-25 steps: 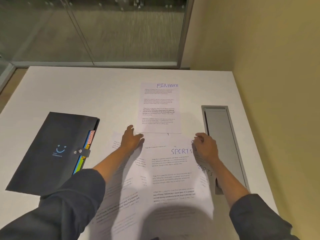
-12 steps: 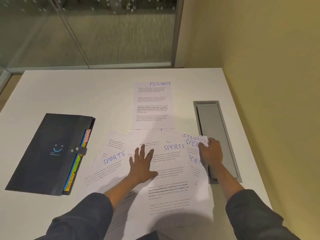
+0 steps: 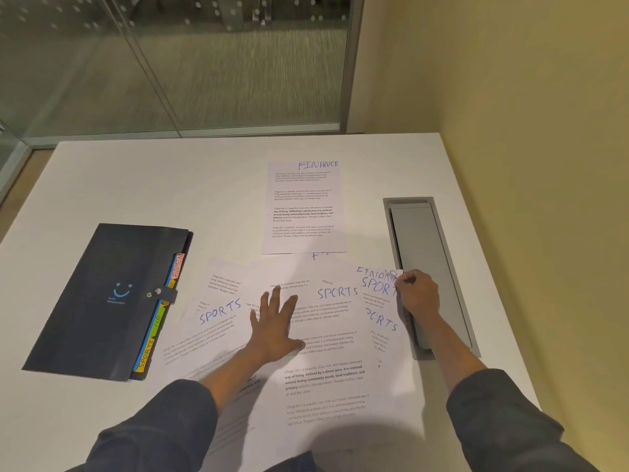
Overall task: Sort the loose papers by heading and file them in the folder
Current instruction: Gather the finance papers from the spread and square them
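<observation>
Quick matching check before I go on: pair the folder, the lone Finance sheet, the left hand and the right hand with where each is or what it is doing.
1 folder
2 lone Finance sheet
3 left hand
4 right hand

A pinches a sheet corner
B closed, left of the papers
C flat on the fanned sheets
D alone, beyond the fan

Pairs: 1-B, 2-D, 3-C, 4-A
</observation>
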`<state>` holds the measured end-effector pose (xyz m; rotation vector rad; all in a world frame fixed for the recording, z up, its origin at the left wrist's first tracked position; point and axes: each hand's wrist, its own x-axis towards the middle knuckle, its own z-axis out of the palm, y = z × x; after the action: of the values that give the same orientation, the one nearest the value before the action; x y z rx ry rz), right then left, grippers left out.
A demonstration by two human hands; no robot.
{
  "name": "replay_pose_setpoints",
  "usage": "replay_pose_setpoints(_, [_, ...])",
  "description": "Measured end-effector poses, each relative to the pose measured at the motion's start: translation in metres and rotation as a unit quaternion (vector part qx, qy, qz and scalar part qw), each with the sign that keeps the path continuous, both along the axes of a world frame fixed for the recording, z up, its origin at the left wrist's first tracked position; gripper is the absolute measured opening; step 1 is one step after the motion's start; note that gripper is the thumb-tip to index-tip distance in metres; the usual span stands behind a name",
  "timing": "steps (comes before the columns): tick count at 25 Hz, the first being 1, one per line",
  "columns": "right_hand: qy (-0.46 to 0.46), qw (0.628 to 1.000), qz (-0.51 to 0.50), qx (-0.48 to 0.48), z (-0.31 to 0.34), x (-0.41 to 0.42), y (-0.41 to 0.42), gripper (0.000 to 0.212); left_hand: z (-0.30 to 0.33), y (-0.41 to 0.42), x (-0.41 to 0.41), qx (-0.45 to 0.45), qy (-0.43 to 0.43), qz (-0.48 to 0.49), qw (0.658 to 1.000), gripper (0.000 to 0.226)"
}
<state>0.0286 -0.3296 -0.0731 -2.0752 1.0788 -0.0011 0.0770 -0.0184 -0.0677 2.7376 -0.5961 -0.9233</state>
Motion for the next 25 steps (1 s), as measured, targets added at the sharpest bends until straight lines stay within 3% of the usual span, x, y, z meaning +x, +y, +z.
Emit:
replay_pose_setpoints(5, [-0.031, 0.999, 0.012, -0.003, 0.022, -0.003, 0.002, 0.010, 0.002, 0.004, -0.001, 0.008, 0.004, 0.001, 1.000, 0.111])
replay_pose_setpoints(10, [-0.143, 0.990, 0.008, 0.005, 0.050, -0.012, 0.020, 0.013, 0.003, 0.011, -0.003, 0.024, -0.002, 0.002, 1.000, 0.112])
replay_pose_setpoints(13, [-0.085, 0.989, 0.003, 0.119, 0.048, -0.019, 0.026, 0.022, 0.004, 0.013, -0.004, 0.024, 0.001, 0.009, 1.000, 0.111])
replay_pose_setpoints(15, [-0.032, 0.992, 0.055, 0.109, 0.042, -0.028, 0.030, 0.017, 0.005, 0.013, -0.005, 0.029, -0.001, 0.006, 1.000, 0.111])
replay_pose_setpoints(18, [-0.063, 0.993, 0.076, 0.065, 0.051, -0.039, 0.037, 0.020, 0.008, 0.015, -0.005, 0.030, -0.002, -0.003, 1.000, 0.110])
replay_pose_setpoints(22, [-0.114, 0.990, 0.042, 0.069, 0.069, -0.047, 0.036, 0.026, 0.008, 0.016, -0.005, 0.052, 0.007, -0.029, 0.998, 0.111])
replay_pose_setpoints(25, [-0.126, 0.980, -0.037, 0.150, 0.079, -0.049, 0.032, 0.021, 0.005, 0.017, -0.010, 0.067, 0.003, -0.054, 0.996, 0.112])
